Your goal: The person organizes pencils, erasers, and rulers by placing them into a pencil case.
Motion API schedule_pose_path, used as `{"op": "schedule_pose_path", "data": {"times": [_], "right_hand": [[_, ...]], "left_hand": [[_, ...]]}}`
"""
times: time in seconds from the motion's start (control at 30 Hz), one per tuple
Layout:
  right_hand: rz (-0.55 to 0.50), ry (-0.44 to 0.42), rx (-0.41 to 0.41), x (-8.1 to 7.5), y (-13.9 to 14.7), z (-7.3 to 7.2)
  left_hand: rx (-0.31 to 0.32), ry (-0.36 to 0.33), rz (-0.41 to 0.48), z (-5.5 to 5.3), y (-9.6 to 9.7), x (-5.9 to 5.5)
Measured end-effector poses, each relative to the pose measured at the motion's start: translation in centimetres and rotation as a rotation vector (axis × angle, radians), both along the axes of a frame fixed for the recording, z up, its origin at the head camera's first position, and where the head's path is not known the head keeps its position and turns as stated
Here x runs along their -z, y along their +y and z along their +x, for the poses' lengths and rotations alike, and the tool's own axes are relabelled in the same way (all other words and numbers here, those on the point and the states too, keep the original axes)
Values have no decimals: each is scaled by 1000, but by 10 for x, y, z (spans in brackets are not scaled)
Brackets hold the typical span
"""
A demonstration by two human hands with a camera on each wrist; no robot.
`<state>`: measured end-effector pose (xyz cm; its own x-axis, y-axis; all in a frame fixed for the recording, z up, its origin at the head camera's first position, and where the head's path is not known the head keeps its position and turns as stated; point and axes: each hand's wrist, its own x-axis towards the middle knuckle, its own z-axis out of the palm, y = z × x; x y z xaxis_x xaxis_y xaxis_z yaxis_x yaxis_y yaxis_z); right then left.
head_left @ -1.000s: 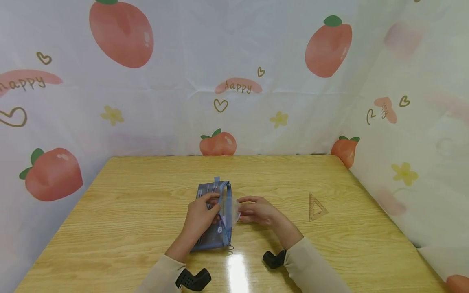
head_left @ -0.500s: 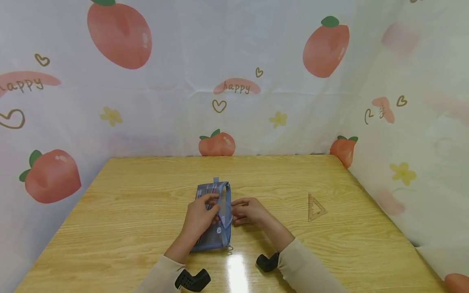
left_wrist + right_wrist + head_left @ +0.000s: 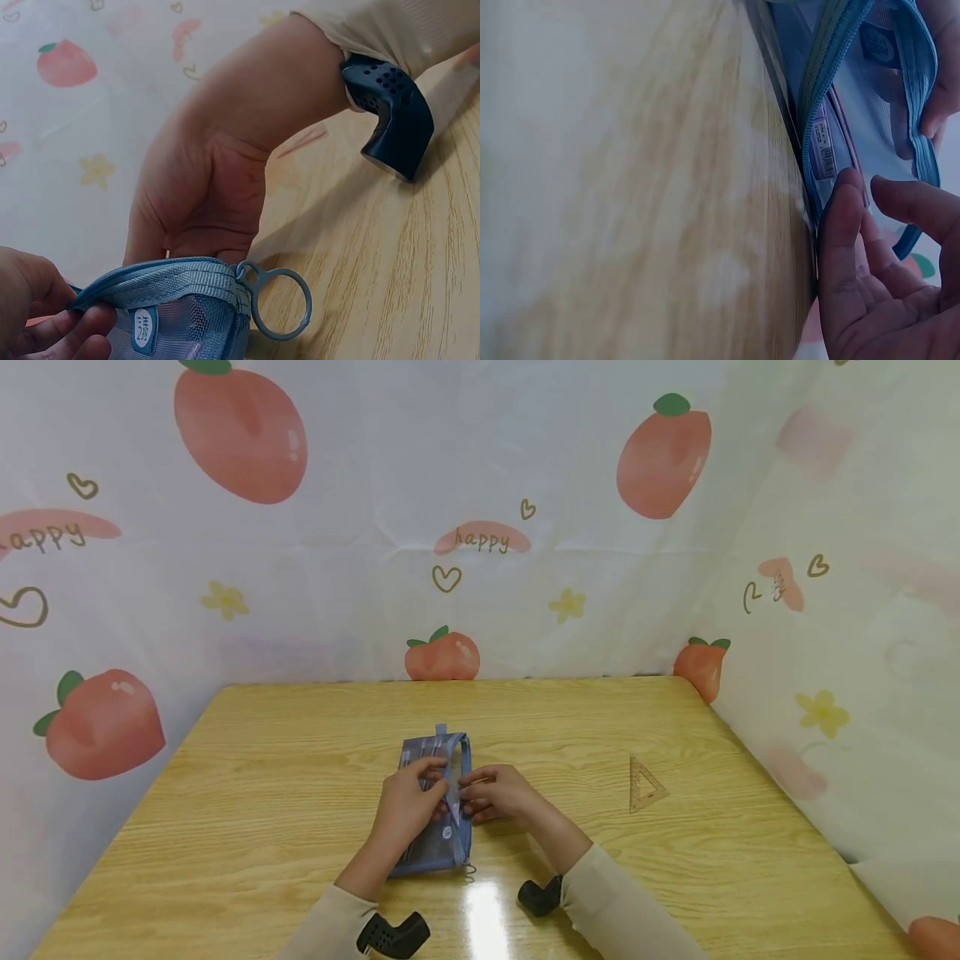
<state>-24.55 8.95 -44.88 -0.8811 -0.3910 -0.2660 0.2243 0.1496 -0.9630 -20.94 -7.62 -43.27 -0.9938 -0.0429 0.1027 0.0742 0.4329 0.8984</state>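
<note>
A blue mesh pencil case (image 3: 431,852) lies on the table with its zipped mouth gaping to the right. My left hand (image 3: 405,802) pinches the upper edge of that mouth between thumb and fingers. Inside sits a clear, curved plastic piece (image 3: 847,131), like a protractor, with a pink edge and a barcode label. My right hand (image 3: 501,793) reaches into the mouth, its fingertips (image 3: 841,199) right at the piece's near edge, thumb and fingers apart. Part of the piece is hidden by the case. Several pens show through the mesh.
A wooden-coloured triangular set square (image 3: 645,785) lies on the table (image 3: 285,760) to the right. A ring (image 3: 281,304) hangs from the case's zip end. A printed cloth (image 3: 337,568) stands behind and beside the table.
My right hand has moved left to the case's mouth, and the clear piece it held outside has gone into the case. My left hand keeps its grip on the edge.
</note>
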Motion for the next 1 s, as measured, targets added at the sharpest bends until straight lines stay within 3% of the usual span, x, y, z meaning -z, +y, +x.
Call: {"op": "schedule_pose_path", "data": {"times": [0.27, 0.43, 0.6, 0.77, 1.0], "right_hand": [[69, 97, 6, -2, 1, 2], [266, 275, 22, -5, 15, -2], [509, 433, 81, -13, 46, -8], [648, 454, 140, -28, 90, -15], [770, 410, 122, -48, 159, -16]], "left_hand": [[15, -2, 25, 0, -1, 3], [23, 0, 39, -1, -1, 4], [13, 10, 40, -1, -2, 4], [21, 16, 35, -1, -3, 5], [15, 12, 34, -2, -2, 6]]}}
